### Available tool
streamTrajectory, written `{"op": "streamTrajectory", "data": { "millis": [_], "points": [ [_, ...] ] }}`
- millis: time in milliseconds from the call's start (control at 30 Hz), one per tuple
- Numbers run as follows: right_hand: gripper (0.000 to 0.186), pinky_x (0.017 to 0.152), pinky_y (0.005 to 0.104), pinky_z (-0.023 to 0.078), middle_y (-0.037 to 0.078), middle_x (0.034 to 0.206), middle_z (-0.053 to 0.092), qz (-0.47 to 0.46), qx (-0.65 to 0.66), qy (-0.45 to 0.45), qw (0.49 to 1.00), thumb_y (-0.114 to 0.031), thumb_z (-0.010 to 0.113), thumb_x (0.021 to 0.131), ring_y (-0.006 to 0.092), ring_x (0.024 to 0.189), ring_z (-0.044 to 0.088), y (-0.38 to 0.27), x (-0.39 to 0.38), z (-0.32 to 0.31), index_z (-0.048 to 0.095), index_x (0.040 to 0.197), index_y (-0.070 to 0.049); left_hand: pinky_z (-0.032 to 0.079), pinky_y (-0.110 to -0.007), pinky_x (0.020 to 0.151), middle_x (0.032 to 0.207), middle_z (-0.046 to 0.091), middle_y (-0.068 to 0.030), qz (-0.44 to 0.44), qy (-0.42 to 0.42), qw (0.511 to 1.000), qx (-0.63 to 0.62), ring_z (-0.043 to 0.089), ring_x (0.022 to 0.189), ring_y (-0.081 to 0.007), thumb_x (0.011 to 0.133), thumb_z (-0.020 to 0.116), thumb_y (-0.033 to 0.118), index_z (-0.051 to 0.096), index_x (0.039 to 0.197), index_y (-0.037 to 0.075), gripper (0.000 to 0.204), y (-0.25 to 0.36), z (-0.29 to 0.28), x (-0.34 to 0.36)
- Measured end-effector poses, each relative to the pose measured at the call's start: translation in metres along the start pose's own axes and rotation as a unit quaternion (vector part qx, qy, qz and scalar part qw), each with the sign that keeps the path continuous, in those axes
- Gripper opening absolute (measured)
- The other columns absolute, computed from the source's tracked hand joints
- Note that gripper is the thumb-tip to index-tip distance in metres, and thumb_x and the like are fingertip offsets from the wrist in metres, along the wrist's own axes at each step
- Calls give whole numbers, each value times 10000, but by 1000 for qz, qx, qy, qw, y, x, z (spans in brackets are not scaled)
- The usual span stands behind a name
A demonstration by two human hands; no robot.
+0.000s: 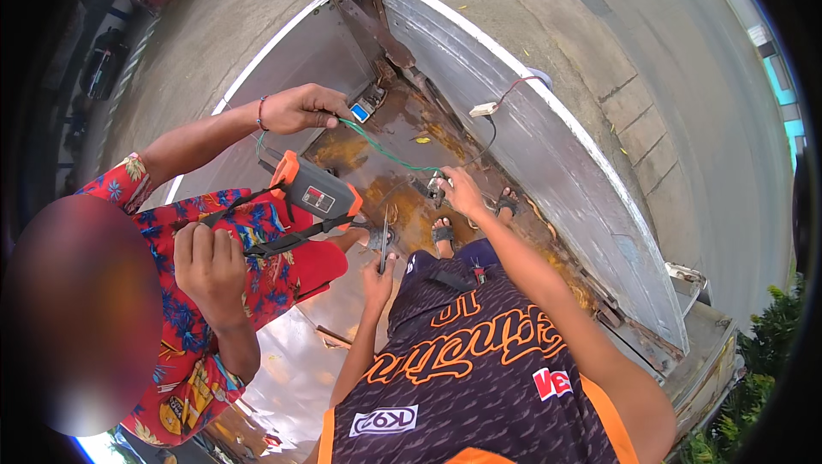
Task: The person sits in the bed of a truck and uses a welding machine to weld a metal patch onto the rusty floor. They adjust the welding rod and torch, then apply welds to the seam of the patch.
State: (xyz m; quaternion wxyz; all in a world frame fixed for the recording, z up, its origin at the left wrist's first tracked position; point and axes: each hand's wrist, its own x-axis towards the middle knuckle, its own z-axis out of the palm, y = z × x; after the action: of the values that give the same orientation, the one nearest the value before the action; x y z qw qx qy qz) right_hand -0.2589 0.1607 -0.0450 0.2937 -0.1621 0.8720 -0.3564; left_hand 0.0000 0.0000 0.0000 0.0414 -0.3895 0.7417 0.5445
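Observation:
My left hand [377, 279] is closed around a slim dark tool [384, 237] with a long thin metal end pointing away from me; its exact kind is unclear. My right hand [462, 190] pinches a green wire [385, 151] at its near end. Just under those fingers is a small grey metal piece [437, 193], and I cannot tell whether I grip it too. On the left, a co-worker's hand [304, 109] holds the wire's other end. The co-worker's other hand [208, 267] grips the black strap [291, 241] of a black-and-orange boxy machine [318, 192].
I stand inside a rusty metal truck bed [342, 151] with a high grey side wall [514, 96] on the right. A white plug connector [484, 110] with a cord hangs over that wall. A small device with a blue screen [360, 112] lies near the far corner.

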Motion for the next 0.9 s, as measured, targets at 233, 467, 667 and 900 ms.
{"op": "streamTrajectory", "data": {
  "millis": [233,467,667,900],
  "points": [
    [246,841,521,477,203,1094,642,22,-24,168,985,-203,530,989,435,1016,610,27,-79,-48,583,1211,-112,411,-235,562,723,616,-15,105,-24,991,-78,491,619,-60,938,690,215,686,982,-41,260,76,38,18],
    [217,865,490,507,186,1131,632,-43,-56,231,971,-154,613,933,414,1046,621,23,-109,-86,650,1139,-96,438,-292,524,688,640,-101,273,-68,958,-52,522,573,-124,909,721,237,659,1092,-48,344,189,67,23],
    [217,840,389,523,143,1137,636,-206,72,210,953,-168,669,917,292,998,659,-16,-102,-90,690,1072,-18,431,-383,556,597,553,-149,189,-148,970,28,490,547,-196,934,644,413,670,1062,-15,448,125,104,58],
    [717,807,335,537,113,1108,578,72,510,327,792,-164,697,904,244,925,613,-13,-58,-12,274,1476,-78,342,-333,524,595,406,-41,104,-56,991,-59,353,602,-99,951,651,318,646,912,-31,352,100,132,30]
  ]
}}
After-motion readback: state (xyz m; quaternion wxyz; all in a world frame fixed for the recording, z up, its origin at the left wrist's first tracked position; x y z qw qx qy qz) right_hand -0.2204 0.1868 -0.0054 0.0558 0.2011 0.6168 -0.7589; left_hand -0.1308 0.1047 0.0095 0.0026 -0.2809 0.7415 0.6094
